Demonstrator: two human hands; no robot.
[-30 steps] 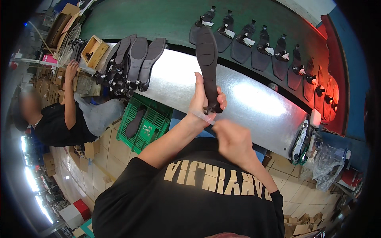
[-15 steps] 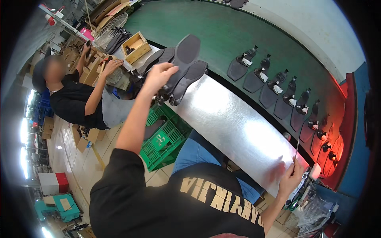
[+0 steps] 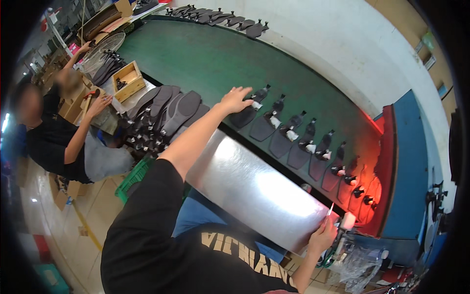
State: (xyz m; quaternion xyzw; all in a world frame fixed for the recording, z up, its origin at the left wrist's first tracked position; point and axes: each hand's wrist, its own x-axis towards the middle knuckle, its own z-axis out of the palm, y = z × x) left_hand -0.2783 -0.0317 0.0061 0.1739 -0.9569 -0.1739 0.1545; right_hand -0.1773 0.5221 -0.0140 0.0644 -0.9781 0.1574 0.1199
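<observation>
My left hand (image 3: 236, 101) reaches over the green belt with its fingers stretched out. It is at the nearest-left dark sandal sole (image 3: 243, 117), beside the white wad (image 3: 256, 105) on its strap; whether it touches the wad I cannot tell. My right hand (image 3: 323, 236) is closed round a thin rod-like tool (image 3: 331, 208) pointing up at the right end of the shiny metal table (image 3: 235, 171). More soles with black straps and white wads (image 3: 291, 134) run in a row to the right. A heap of dark soles (image 3: 181, 111) lies left of my left forearm.
The green belt (image 3: 196, 54) leads into a red-lit machine opening (image 3: 379, 196) with a blue side. More soles (image 3: 220, 17) line its far edge. At left, a co-worker (image 3: 63, 132) holds a hammer-like tool near a wooden box (image 3: 128, 81). A green crate (image 3: 134, 179) stands below.
My left hand has left the heap of soles and moved right to the row on the belt. The raised sole now lies in the heap. My right hand still holds the rod; the view has shifted.
</observation>
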